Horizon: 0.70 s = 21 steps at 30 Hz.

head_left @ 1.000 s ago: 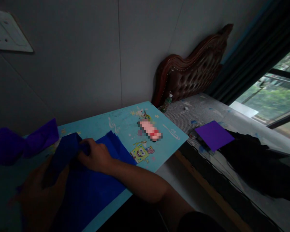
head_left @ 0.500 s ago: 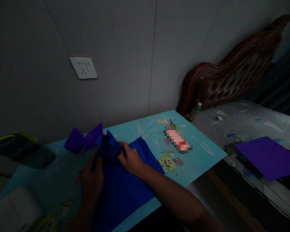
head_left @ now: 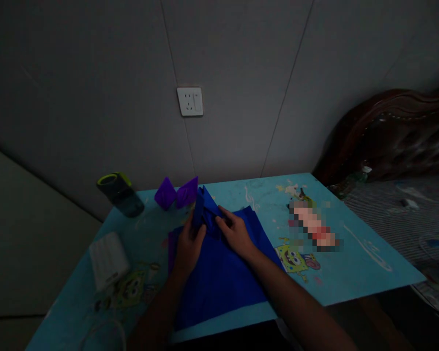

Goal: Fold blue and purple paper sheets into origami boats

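Observation:
A piece of folded blue paper (head_left: 209,204) stands up in points between my two hands. My left hand (head_left: 190,243) is closed on its left side, with the thumb on the near face. On the right side, my right hand (head_left: 236,233) pinches the same piece between thumb and fingers. Larger flat blue sheets (head_left: 223,285) lie on the table beneath both hands, and a purple edge shows at their left. Just behind my left hand is a folded purple paper shape (head_left: 166,195) with two pointed halves. The lower part of the folded blue paper is partly hidden by my fingers.
On the light-blue cartoon-printed table (head_left: 358,273) stand a dark cup (head_left: 126,197) with a yellow-green rim and a white box-shaped object (head_left: 109,261). A pixelated pinkish item (head_left: 312,226) lies at right. Behind are a wall with a socket (head_left: 190,101) and a bed headboard (head_left: 388,131).
The view has turned left, so everything sits further right in it. Both hands still hold the blue paper; my right hand's grip has moved lower on its right side.

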Each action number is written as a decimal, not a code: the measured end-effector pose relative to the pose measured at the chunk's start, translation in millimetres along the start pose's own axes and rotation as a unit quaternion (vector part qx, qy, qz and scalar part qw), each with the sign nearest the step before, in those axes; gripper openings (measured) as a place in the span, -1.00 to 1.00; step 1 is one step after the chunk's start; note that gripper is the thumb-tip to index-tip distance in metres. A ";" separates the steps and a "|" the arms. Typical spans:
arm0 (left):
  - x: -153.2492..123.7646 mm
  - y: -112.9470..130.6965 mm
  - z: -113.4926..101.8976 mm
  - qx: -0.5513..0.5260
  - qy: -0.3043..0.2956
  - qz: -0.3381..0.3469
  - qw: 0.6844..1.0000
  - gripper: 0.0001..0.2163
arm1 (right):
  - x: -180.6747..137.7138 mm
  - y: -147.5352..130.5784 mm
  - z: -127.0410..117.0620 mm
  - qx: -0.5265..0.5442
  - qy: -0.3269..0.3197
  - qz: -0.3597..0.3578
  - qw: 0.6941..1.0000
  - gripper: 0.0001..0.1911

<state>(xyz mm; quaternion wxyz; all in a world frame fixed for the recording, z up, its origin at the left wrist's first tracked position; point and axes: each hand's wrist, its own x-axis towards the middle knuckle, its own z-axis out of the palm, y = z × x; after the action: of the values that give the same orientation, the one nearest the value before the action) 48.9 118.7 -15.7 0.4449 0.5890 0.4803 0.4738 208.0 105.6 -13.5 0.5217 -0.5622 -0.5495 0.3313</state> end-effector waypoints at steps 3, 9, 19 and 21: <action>-3.4 -2.5 2.3 -0.048 -0.038 -0.003 0.998 -0.36 | -0.8 -1.0 0.0 0.015 0.003 0.004 1.000 -0.38; -4.0 0.9 0.9 -0.065 -0.015 0.010 0.998 -0.39 | 0.5 -8.4 -2.6 0.040 -0.017 -0.005 0.999 -0.38; -6.4 -5.0 0.2 -0.006 0.101 0.059 0.993 -0.51 | -0.1 -5.0 -2.8 0.032 -0.081 -0.035 0.996 -0.33; -5.5 -7.5 1.3 -0.002 0.109 0.065 0.992 -0.60 | -0.3 -1.9 -1.0 0.031 -0.081 -0.027 0.996 -0.29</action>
<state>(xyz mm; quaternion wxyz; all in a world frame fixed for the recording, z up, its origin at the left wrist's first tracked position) 48.6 114.3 -23.9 0.3590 0.5633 0.4857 0.5639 208.4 104.8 -11.5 0.5015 -0.5021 -0.5941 0.3786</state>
